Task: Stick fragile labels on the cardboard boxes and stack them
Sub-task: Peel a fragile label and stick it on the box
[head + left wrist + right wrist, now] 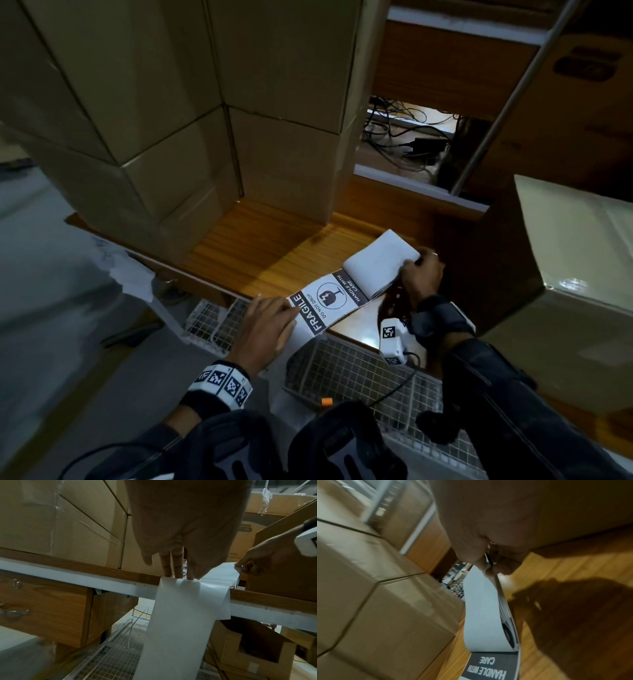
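Observation:
A fan-folded stack of white labels (376, 263) lies on the wooden table (257, 246). One printed FRAGILE label (325, 301) is pulled out flat toward the table's front edge. My left hand (274, 315) presses its straight fingers (178, 573) on the label's end at the edge, and a blank white strip (180, 628) hangs down below it. My right hand (419, 270) pinches the far edge of the folded stack (481, 615) between thumb and fingers (488, 563). Stacked cardboard boxes (171, 120) stand at the back left of the table.
Another cardboard box (565, 257) stands close on the right, next to my right hand. Wire mesh baskets (342, 370) sit below the table's front edge. Cables (404, 137) lie behind the table. A wooden drawer (42, 608) is under the tabletop on the left.

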A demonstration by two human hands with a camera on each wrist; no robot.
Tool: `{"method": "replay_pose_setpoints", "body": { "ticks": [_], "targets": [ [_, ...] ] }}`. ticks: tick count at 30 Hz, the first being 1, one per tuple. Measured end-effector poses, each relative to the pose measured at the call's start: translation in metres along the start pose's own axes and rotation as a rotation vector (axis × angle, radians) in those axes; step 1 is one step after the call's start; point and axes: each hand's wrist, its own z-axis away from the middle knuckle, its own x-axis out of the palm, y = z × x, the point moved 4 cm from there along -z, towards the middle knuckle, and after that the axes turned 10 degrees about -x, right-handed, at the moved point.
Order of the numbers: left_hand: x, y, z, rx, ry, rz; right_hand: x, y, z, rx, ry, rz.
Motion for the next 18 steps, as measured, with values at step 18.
{"method": "replay_pose_setpoints", "body": {
  "ticks": [18],
  "targets": [
    [0.000, 0.001, 0.013, -0.100, 0.125, 0.003, 0.092, -0.021, 0.159, -0.896, -0.673, 0.600]
  ]
}}
